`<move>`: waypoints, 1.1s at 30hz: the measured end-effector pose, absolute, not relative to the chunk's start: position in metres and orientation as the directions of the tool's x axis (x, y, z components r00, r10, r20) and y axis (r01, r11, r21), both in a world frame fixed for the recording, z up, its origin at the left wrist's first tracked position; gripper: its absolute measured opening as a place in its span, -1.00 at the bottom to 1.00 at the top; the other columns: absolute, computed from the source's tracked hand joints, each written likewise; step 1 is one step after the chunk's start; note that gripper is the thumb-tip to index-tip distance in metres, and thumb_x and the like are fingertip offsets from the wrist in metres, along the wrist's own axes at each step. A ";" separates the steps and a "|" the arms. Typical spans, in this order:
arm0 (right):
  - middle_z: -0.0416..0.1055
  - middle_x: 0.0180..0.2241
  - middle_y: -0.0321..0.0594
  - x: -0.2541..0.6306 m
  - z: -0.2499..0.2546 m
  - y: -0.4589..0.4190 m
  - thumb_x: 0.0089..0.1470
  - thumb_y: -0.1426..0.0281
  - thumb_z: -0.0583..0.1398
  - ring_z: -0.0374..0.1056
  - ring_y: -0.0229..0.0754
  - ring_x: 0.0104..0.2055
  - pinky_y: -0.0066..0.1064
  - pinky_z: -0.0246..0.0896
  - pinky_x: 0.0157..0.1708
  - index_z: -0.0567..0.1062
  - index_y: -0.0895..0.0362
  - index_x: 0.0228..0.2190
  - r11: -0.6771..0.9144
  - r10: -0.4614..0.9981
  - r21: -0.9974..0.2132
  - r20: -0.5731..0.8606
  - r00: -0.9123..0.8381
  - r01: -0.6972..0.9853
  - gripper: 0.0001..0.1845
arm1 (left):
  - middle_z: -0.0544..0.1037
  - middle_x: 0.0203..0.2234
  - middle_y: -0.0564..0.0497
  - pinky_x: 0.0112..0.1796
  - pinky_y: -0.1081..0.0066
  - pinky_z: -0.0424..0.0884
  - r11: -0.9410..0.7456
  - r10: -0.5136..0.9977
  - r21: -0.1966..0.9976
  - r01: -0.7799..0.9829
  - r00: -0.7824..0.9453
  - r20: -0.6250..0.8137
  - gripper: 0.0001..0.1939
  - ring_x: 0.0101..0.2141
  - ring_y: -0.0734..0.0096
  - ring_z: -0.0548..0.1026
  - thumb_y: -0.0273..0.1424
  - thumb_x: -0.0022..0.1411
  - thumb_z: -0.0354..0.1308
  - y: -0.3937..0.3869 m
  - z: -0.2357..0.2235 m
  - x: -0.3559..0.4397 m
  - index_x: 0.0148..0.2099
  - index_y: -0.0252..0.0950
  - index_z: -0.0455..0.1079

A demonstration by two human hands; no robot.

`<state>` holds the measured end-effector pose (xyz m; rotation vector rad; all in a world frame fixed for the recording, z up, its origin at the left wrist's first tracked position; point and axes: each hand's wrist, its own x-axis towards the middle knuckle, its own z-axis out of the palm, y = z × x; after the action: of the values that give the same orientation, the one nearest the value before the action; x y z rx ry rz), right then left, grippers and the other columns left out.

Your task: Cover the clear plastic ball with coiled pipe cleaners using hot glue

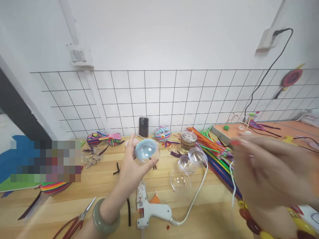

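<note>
My left hand (134,162), with a green bangle (106,215) at the wrist, holds up a clear plastic ball (147,151) between thumb and fingers; pale blue shows in it. At the right, my right hand (269,166) is raised and smeared by motion, its fingers drawn together; whatever they pinch, if anything, cannot be made out. Below the ball a white glue gun (154,210) lies on the wooden table (199,219). Clear half-shells (180,181) rest between my hands, beside the gun's white cord (199,189).
Red-handled scissors (79,219) lie at the front left. Behind stand a phone (144,126), a yarn-wrapped ball (163,133) and a glass jar (188,141). Coloured pipe cleaners (216,162) spread at the right, beside an orange-topped table (286,127). Black strips (129,212) lie near the glue gun.
</note>
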<state>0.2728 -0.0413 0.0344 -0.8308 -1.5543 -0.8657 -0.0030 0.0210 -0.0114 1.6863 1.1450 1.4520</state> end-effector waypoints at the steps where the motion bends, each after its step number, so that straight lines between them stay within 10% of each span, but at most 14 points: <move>1: 0.40 -0.19 -0.19 0.266 0.034 -0.037 0.05 0.70 0.23 0.40 -0.16 -0.20 -0.28 0.35 -0.22 0.46 -0.03 -0.01 0.480 0.046 0.124 0.985 -0.165 0.868 -0.46 | 0.37 0.05 -0.18 0.11 0.07 0.24 -0.437 0.891 0.886 0.154 -0.057 0.450 0.13 0.06 0.13 0.39 -0.20 -0.02 0.37 0.022 -0.007 -0.005 0.40 -0.20 -0.27; 13: 0.41 -0.23 0.01 0.237 0.018 -0.012 0.23 0.62 0.02 0.39 -0.08 -0.19 -0.27 0.36 -0.28 0.46 0.25 -0.02 0.648 0.386 0.066 0.830 -0.402 0.758 -0.64 | 0.47 -0.04 -0.18 0.10 0.10 0.29 -0.329 0.919 0.944 -0.038 -0.244 0.310 0.07 0.05 0.07 0.43 -0.21 -0.05 0.39 0.026 0.017 -0.029 0.38 -0.29 -0.13; 33: 0.43 -0.23 -0.03 0.226 0.025 -0.027 0.21 0.62 0.09 0.38 -0.14 -0.20 -0.33 0.37 -0.29 0.48 0.24 -0.10 0.738 0.405 0.006 0.796 -0.450 0.675 -0.73 | 0.36 0.09 -0.16 0.10 -0.05 0.23 -0.533 0.838 0.733 0.422 0.145 0.526 0.22 0.10 0.03 0.34 -0.09 -0.11 0.41 0.008 -0.004 -0.006 0.39 -0.07 -0.34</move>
<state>0.2257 -0.0273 0.0253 -0.8118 -2.1007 -0.4108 -0.0057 0.0079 -0.0042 2.0159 1.2044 1.3592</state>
